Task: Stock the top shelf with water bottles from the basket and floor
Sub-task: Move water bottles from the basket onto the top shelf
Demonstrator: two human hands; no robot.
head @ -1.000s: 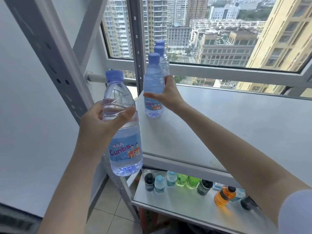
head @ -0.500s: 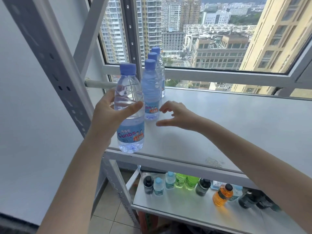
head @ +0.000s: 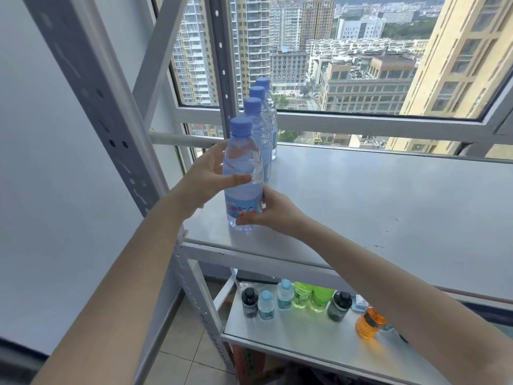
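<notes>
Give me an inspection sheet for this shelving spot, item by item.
Surface: grey top shelf, mostly bare.
Job's things: front water bottle upright near the shelf's left front corner; three more bottles lined up behind it.
Clutter: assorted drinks on the lower shelf.
Grippers: left hand grips the front water bottle's upper body; right hand holds its lower part.
Cables: nothing seen.
Surroundings: rack upright at left; window behind, city buildings outside.

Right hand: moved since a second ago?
Yes. The right hand came off the second bottle, toward the shelf front, and grips the near bottle low down.
</notes>
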